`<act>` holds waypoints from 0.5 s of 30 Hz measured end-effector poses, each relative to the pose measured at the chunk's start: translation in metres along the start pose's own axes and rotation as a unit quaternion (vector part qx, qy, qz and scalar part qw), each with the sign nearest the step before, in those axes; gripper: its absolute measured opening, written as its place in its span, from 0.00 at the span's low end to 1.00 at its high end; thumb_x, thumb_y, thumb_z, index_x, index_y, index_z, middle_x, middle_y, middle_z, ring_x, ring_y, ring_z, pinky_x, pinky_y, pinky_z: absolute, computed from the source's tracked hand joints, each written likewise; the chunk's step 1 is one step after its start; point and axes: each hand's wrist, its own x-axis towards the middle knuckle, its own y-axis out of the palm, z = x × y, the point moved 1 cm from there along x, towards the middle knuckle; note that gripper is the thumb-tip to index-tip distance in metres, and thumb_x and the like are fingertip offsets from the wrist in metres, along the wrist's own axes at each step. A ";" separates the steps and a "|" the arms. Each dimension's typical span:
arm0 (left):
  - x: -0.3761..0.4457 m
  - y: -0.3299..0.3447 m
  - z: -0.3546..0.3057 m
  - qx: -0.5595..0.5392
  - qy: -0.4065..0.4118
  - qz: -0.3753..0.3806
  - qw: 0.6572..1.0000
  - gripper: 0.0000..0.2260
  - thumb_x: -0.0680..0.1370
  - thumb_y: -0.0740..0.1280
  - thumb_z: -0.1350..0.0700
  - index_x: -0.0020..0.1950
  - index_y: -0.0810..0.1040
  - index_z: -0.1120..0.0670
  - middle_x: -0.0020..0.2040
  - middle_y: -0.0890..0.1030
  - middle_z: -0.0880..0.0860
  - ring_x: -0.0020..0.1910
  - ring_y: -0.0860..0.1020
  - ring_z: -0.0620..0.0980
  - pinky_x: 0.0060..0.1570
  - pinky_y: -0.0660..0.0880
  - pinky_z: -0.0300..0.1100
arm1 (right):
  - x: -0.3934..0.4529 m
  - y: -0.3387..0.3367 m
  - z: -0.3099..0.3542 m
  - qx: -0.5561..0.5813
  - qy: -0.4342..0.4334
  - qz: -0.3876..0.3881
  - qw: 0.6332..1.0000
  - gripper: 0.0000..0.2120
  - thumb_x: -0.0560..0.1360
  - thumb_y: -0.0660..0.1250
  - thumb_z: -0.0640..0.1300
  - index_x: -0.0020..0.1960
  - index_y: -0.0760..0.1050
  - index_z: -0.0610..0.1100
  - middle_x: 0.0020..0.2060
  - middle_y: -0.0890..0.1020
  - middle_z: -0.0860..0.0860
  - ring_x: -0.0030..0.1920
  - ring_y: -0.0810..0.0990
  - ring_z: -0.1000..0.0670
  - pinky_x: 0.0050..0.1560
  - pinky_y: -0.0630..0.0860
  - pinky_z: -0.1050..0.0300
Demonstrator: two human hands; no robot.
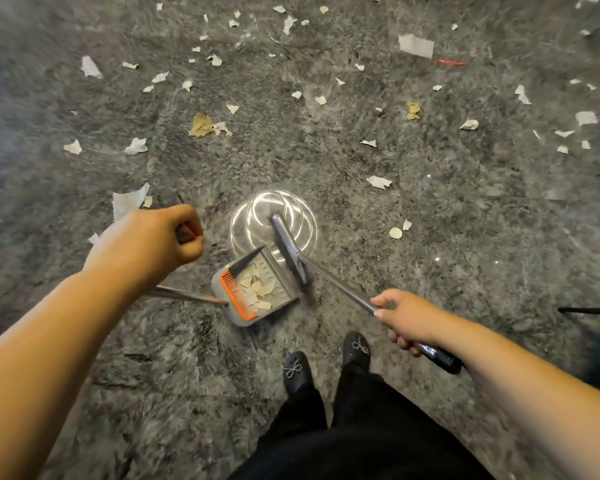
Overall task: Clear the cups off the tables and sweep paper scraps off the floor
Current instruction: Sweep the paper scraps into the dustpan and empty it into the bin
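Sweeping: my right grip (404, 318) clamps broom (291, 252), left grip (160, 237) dustpan (257, 289) handle; tilting could spill scraps (260, 292).

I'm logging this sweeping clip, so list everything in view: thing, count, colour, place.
dustpan: one, grey with orange comb, centre floor, scraps inside
broom: one, grey head, metal pole, at the dustpan's right edge
paper scraps: many, white, some tan, scattered on the carpet
red strip: one, upper right
carpet: grey, shaggy, throughout
shoes: two, black, bottom centre
left hand: grips the dustpan handle
right hand: grips the broom pole
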 end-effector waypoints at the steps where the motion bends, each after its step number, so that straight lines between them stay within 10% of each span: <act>1: -0.002 -0.004 0.006 -0.003 -0.016 -0.001 1.000 0.05 0.71 0.73 0.52 0.40 0.77 0.45 0.29 0.72 0.43 0.30 0.72 0.52 0.33 0.72 0.43 | 0.007 -0.003 0.007 0.000 -0.002 -0.004 1.000 0.14 0.81 0.59 0.43 0.67 0.67 0.48 0.31 0.74 0.45 0.18 0.69 0.54 0.19 0.66 0.65; 15: -0.018 -0.008 0.078 0.003 -0.199 0.014 0.980 0.06 0.72 0.71 0.48 0.40 0.75 0.43 0.33 0.77 0.50 0.36 0.75 0.55 0.35 0.74 0.45 | 0.145 -0.035 0.122 -0.178 -0.026 0.000 0.984 0.10 0.81 0.58 0.42 0.63 0.67 0.45 0.28 0.74 0.42 0.22 0.70 0.48 0.26 0.68 0.61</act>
